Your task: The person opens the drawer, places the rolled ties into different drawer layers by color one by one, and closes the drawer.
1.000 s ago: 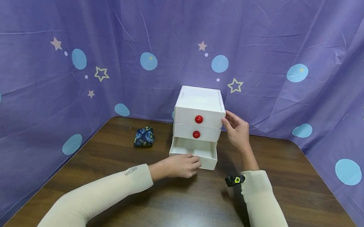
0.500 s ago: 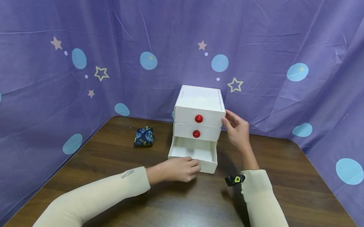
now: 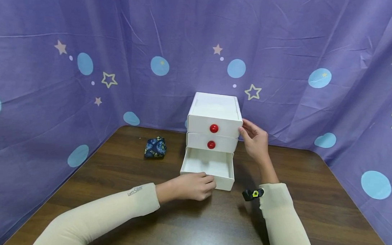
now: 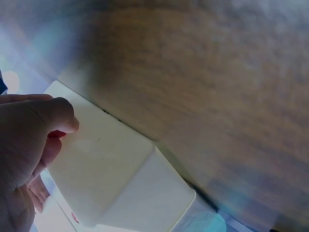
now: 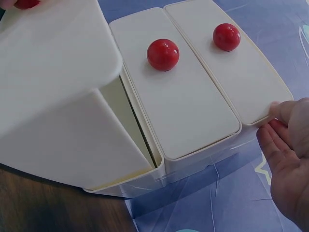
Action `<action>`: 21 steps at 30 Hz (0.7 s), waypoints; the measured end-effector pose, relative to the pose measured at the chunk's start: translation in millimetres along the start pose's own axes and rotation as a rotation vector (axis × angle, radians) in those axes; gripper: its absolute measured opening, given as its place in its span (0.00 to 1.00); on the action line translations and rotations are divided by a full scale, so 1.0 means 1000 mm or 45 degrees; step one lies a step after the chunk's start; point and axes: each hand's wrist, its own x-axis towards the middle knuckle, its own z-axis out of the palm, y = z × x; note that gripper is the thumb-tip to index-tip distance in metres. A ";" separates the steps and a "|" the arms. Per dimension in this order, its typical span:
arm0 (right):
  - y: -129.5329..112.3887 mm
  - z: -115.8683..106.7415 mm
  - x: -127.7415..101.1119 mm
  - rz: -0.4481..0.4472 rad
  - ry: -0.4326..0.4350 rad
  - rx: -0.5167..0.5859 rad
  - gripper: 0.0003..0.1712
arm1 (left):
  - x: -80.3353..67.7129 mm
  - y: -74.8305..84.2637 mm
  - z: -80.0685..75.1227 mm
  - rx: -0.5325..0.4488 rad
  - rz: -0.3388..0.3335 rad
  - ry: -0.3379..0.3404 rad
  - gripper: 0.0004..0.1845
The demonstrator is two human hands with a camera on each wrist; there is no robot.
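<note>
A white three-drawer unit (image 3: 216, 106) stands on the wooden table with its bottom drawer (image 3: 225, 183) pulled out and nothing seen inside. My left hand (image 3: 195, 186) pinches that drawer's red knob (image 4: 57, 134), mostly hidden behind the fingers. The upper two drawers are closed, each with a round red knob, the top knob (image 3: 214, 128) and the middle knob (image 3: 211, 144). At the unit's upper right side, my right hand (image 3: 257, 142) holds the front edge between thumb and fingers, as the right wrist view also shows.
A dark blue patterned cloth bundle (image 3: 155, 147) lies on the table (image 3: 123, 163) left of the unit. Behind and at both sides hangs a purple curtain (image 3: 186, 35) with stars and blue dots. A black strap (image 3: 253, 194) sits at the right wrist.
My left hand has drawn the bottom drawer farther out toward me, so more of its inside shows. My right hand has stayed at the unit's side.
</note>
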 end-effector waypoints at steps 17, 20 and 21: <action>0.031 -0.002 0.005 0.007 0.013 0.011 0.20 | -0.001 0.005 -0.008 -0.025 -0.006 -0.017 0.11; 0.033 -0.002 0.005 0.016 0.016 0.017 0.21 | -0.001 0.006 -0.009 -0.027 -0.005 -0.005 0.11; 0.033 -0.003 0.005 0.018 0.017 0.021 0.21 | -0.001 0.007 -0.009 -0.021 -0.001 -0.001 0.11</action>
